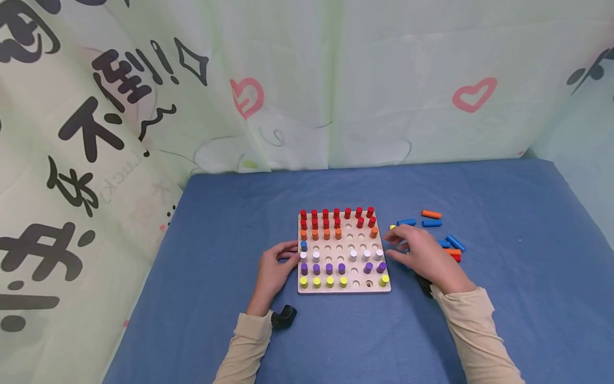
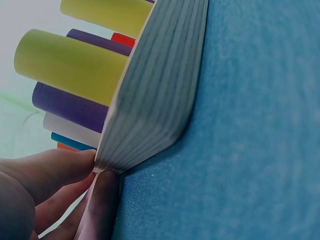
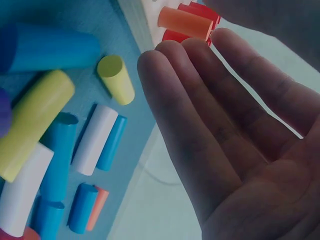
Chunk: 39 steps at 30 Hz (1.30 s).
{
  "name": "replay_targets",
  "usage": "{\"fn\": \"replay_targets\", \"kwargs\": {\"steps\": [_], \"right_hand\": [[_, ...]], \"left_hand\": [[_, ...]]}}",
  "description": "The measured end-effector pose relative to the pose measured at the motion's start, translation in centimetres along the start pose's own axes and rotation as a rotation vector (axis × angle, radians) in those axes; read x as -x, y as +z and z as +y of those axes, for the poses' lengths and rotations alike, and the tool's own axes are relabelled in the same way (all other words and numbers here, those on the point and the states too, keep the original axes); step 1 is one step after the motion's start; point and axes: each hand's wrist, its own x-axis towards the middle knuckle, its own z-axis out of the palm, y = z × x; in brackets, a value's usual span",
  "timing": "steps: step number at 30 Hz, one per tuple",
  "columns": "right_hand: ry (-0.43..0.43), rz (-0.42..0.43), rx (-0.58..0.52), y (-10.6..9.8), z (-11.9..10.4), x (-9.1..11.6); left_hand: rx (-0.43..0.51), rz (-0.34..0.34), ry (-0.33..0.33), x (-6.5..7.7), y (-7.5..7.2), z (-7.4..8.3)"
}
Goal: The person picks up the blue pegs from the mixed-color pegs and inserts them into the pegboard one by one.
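Note:
A pale wooden pegboard (image 1: 374, 290) stands on the table with rows of upright pegs: red at the back, then orange, one blue peg (image 1: 304, 246), white, purple, and yellow in front. Several holes stay bare, mostly in the blue row. My left hand (image 1: 273, 272) holds the board's left edge, thumb and a finger touching it in the left wrist view. To the right of the board, my right hand (image 1: 424, 256) hovers with extended fingers and nothing in them. Around it lie loose pegs, including a blue peg (image 1: 431, 223) and an orange peg (image 1: 431, 214); the hand hides some.
A blue cloth (image 1: 216, 213) covers the table. Behind it hangs a pale curtain (image 1: 297, 138) with hearts and dark lettering. The right wrist view shows loose white (image 3: 95, 140), yellow (image 3: 116, 80) and purple pegs among the blue ones.

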Motion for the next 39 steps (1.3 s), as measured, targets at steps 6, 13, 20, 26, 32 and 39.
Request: {"fn": "replay_targets", "kwargs": {"steps": [6,13,20,26,32,39], "right_hand": [[0.014,-0.003,-0.008,0.1,0.8,0.3],[0.033,-0.005,-0.005,0.2,1.4,0.6],[0.041,-0.002,0.012,0.3,1.8,0.8],[0.047,0.013,0.015,0.4,1.9,0.9],[0.063,0.017,0.008,0.4,2.2,0.9],[0.081,0.0,0.007,0.4,2.4,0.9]], "left_hand": [[0.003,-0.001,-0.014,0.0,0.0,0.0],[-0.002,-0.005,-0.014,-0.1,0.1,0.0],[0.013,-0.008,-0.007,0.0,0.0,0.1],[0.015,-0.006,-0.004,0.0,0.0,0.2],[0.009,-0.01,-0.01,0.0,0.0,0.2],[0.008,-0.01,-0.015,0.0,-0.1,0.3]]}}
